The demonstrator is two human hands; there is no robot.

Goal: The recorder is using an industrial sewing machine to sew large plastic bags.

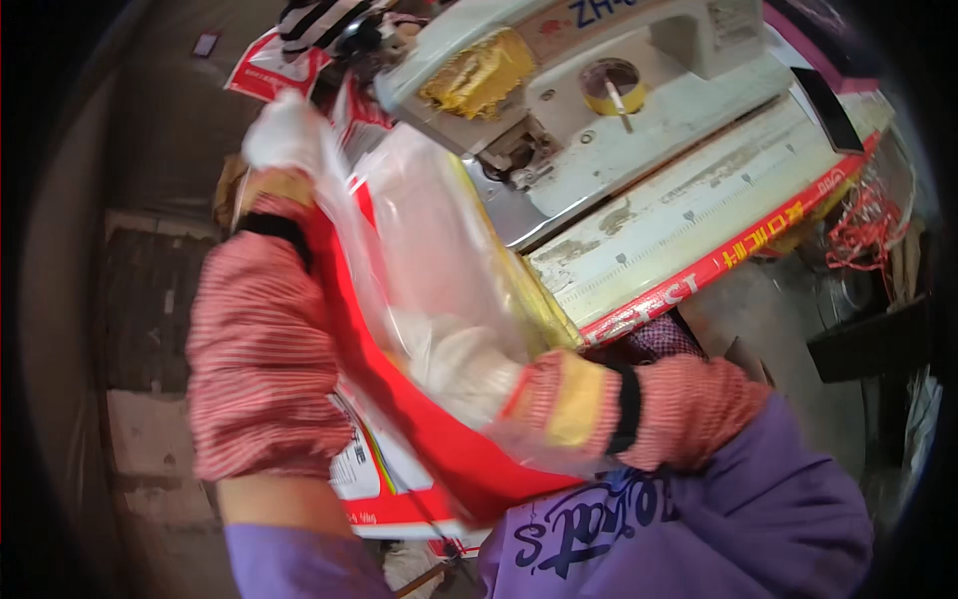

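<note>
Your red-and-white bag [439, 434] slants across the middle in front of you, its clear liner [424, 225] bunched up beside the sewing machine [599, 50]. Your gloved left hand [284, 140] is at the bag's upper end, too blurred to tell whether its fingers are closed on the edge; your gloved right hand [454, 364] lies lower down against the liner, and whether it grips cannot be told either. The machine stands just beyond the liner, to its upper right, with a torn yellow patch [479, 75] on its head and a yellow roll [599, 106] lodged in its body. Past your left hand, near the top, you have another red-and-white bag [264, 70] and a black-and-white striped cloth [319, 25]. A dark phone-like slab [826, 112] lies at the far right of the worktop [679, 215], which is pale, scuffed and ruled with marks, its near edge covered by a red strip [711, 268]. Off its right end hang tangled red strings [863, 225], above a dark ledge [868, 339]. To your left, brown boards [150, 299] show in the dim room.
</note>
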